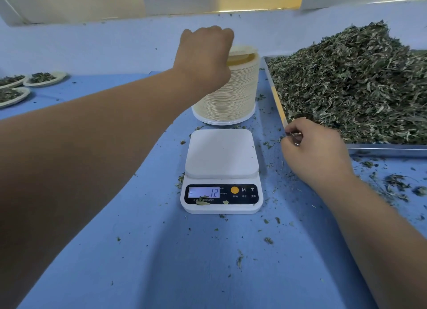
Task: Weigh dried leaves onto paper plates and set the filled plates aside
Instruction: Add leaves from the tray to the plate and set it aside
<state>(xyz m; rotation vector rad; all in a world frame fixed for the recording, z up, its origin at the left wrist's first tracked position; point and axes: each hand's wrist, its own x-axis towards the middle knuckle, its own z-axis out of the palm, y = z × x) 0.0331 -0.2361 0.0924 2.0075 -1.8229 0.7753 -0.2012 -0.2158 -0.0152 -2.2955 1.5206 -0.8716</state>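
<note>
Far of centre on the worktop (pixel 161 251), upright: a stack (pixel 231 96) of paper plates, long axis vertical, lower rims level. Over its top, the left grip (pixel 205 52), reaching in from the near left, knuckles up, fingers curled down out of sight behind the hand and clenched on the top plate (pixel 242 51). Tilted off the pile there, right edge raised, a yellow-shadowed gap beneath.

Just near of the stack, close to its base: a white scale (pixel 221 170), square platform bare, display (pixel 203 192) facing the near edge and reading minus 12, a few leaf bits on the panel.

To the right, a metal tray (pixel 388 148) under a high heap of dried leaves (pixel 346 82), left rim running near-to-far beside stack and scale. At the tray's near-left corner, the right grip (pixel 312 147), fingers curled inward, touching the rim; whether grasping leaves or merely clenched, cannot tell.

Far left, well apart from the scale: three filled plates (pixel 44 78) lying flat, close together.

Loose crumbs (pixel 392 181) scattered over the blue worktop, thickest near of the tray and round the scale. Across the view from near left to the stack, the left forearm, hiding the stack's left side.
</note>
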